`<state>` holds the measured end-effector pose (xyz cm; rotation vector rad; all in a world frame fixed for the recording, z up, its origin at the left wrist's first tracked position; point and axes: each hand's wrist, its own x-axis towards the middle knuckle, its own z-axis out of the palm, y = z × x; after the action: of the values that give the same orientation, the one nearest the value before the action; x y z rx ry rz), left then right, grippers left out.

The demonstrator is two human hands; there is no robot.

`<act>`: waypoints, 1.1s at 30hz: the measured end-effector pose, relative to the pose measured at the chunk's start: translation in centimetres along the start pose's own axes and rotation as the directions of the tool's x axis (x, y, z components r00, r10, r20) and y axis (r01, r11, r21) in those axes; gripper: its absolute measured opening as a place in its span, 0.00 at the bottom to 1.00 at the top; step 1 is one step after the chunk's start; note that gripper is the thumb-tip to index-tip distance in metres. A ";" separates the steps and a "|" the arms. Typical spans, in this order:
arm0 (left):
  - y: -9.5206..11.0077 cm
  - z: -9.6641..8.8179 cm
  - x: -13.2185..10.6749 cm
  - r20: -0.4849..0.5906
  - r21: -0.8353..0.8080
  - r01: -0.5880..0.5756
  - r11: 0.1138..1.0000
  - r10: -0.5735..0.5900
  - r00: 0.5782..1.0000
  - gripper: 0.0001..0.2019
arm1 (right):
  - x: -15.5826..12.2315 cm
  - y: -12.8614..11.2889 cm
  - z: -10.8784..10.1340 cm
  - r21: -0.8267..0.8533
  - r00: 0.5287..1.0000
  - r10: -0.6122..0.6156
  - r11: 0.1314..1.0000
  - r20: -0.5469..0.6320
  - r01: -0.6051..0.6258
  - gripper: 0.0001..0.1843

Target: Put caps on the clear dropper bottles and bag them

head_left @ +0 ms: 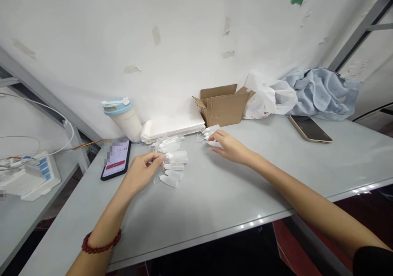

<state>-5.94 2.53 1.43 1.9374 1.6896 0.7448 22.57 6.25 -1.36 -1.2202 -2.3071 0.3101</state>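
Note:
Small translucent plastic bottles with white caps and thin loops lie on the grey table in two groups. Beside the left group [174, 166], my left hand [144, 170] has its thumb and fingertips pinched together at the cap end of one small bottle [178, 157]. A red beaded bracelet [101, 243] circles that wrist. My right hand [229, 145] hovers low over the smaller right group [211, 130], thumb and fingers curved but apart. One bottle [215, 143] lies between them, partly hidden by the hand.
Behind the bottles are a stack of white sleeves [175, 126], an open cardboard box [225, 110] and a tilted cup with a blue lid [124, 120]. A lit phone [116, 161] lies left, another phone [310, 128] right. A plastic bag [267, 98] and blue cloth [322, 91] sit against the wall.

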 end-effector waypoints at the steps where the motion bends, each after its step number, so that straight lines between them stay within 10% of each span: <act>1: -0.1 0.0 0.1 0.016 0.023 0.014 1.000 -0.014 1.000 0.16 | 0.0 0.3 -0.1 -0.048 1.000 0.023 0.999 0.014 -0.023 0.10; 20: -0.3 0.5 0.0 -0.205 0.170 0.086 0.982 -0.050 0.977 0.16 | 0.3 0.7 0.3 -0.292 0.964 0.191 0.947 0.186 -0.132 0.09; 25: 0.2 0.9 -0.6 -0.201 0.176 -0.071 0.982 0.106 0.974 0.15 | 0.2 0.3 0.3 -0.270 0.967 0.175 0.955 0.186 -0.121 0.08; 33: 0.1 2.1 -0.9 0.140 0.207 -0.471 0.857 0.451 0.882 0.10 | -0.2 -0.4 0.2 -0.182 0.989 0.100 0.980 0.105 -0.080 0.08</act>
<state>-4.55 1.68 -0.12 2.5541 1.3146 0.6287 22.28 5.91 -1.46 -1.4313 -2.4234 0.2131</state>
